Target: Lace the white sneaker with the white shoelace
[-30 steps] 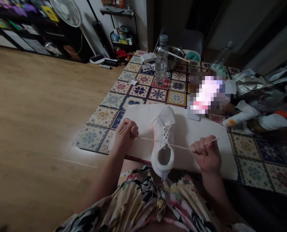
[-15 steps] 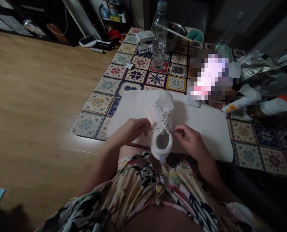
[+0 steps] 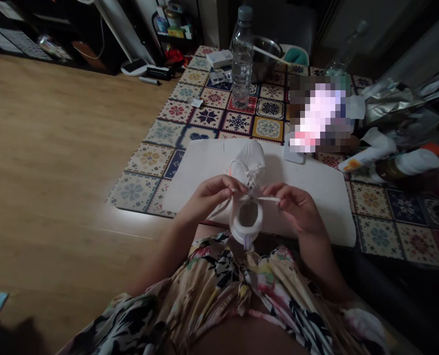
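A white sneaker [image 3: 248, 162] lies on a white board [image 3: 315, 187], heel opening toward me. My left hand [image 3: 210, 197] pinches a white shoelace end [image 3: 219, 209] just left of the shoe's tongue. My right hand [image 3: 296, 209] pinches the other lace end [image 3: 269, 198] just right of the opening. Both hands sit close together over the top eyelets, fingers closed on the laces.
The board rests on a patterned tile mat [image 3: 204, 116] on a wooden floor [image 3: 56, 148]. A clear water bottle [image 3: 241, 56] and a metal bowl [image 3: 267, 52] stand behind. Tubes and bottles [image 3: 389, 158] clutter the right side. My flowered clothing [image 3: 222, 296] fills the foreground.
A second ago my hands were pulled wide apart, fists stretching the lace taut. They have come together at the shoe's top and now pinch the lace ends beside the tongue.
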{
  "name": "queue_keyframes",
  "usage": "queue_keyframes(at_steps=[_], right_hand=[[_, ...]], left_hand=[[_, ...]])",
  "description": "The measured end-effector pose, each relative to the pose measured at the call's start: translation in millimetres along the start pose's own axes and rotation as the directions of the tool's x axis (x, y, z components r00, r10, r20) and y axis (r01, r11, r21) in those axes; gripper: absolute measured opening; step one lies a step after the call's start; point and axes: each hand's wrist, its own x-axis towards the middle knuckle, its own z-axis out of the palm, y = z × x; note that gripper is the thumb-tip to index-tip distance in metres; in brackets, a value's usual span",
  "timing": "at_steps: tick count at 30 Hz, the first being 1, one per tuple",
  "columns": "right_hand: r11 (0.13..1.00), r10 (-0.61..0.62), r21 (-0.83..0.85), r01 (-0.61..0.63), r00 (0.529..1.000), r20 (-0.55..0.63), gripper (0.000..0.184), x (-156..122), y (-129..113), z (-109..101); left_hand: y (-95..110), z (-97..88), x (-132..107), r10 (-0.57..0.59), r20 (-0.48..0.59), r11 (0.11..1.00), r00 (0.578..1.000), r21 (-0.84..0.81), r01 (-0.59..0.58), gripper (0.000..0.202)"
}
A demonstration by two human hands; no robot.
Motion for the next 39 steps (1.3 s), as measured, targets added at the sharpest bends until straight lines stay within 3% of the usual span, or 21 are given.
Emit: queue_keyframes(at_steps=[3, 5, 8, 10, 14, 17, 24, 31, 36, 39], right_hand=[[0.989, 0.029, 0.149, -0.019, 0.997, -0.065, 0.020, 9.4, 7.2, 18.2], [0.990, 0.058, 0.138, -0.039, 0.989, -0.137, 0.021, 13.7, 13.1, 26.3], [0.999, 0.011, -0.037, -0.020, 0.973, -0.231, 0.017, 16.0, 18.6, 31.3], [0.977, -0.076, -0.212, 0.028, 0.972, -0.223, 0.011, 15.5, 17.7, 32.2], [0.915, -0.167, -0.391, 0.095, 0.974, -0.153, 0.004, 12.6, 9.3, 34.5], [0.916, -0.161, -0.387, 0.106, 0.981, -0.113, 0.004, 10.5, 6.1, 35.3], [0.879, -0.183, -0.462, 0.119, 0.978, -0.097, 0.004, 10.6, 4.3, 37.2], [0.841, -0.239, -0.518, 0.156, 0.966, -0.098, 0.010, 10.7, 3.4, 41.8], [0.898, -0.169, -0.434, 0.070, 0.966, -0.196, 0.010, 9.3, 10.3, 42.0], [0.925, -0.135, -0.380, 0.017, 0.949, -0.286, 0.013, 12.0, 14.3, 43.2]], left_hand=[[-13.0, 14.9, 5.6, -0.044, -0.079, 0.991, 0.996, -0.131, 0.033, 0.028], [-14.6, 20.0, 8.0, -0.028, -0.101, 0.994, 0.994, -0.111, 0.017, 0.028], [-10.4, 22.4, 8.9, 0.034, -0.081, 0.999, 0.996, 0.025, -0.033, 0.023], [-7.5, 23.4, 8.6, 0.048, -0.066, 0.996, 0.997, 0.079, -0.043, 0.022], [-6.0, 28.4, 9.2, -0.047, -0.127, 0.999, 0.991, -0.007, 0.047, 0.032], [-4.0, 31.7, 10.7, -0.086, -0.152, 0.996, 0.985, 0.003, 0.087, 0.038], [-1.7, 31.5, 8.9, 0.113, -0.217, 0.946, 0.970, 0.321, -0.038, 0.030], [-4.4, 28.8, 6.5, 0.007, -0.225, 0.937, 0.974, 0.342, 0.073, 0.032], [-5.8, 27.8, 4.5, -0.002, -0.213, 0.957, 0.977, 0.282, 0.064, 0.030], [-8.7, 26.6, 2.7, 0.047, -0.196, 0.938, 0.980, 0.345, 0.024, 0.030]])
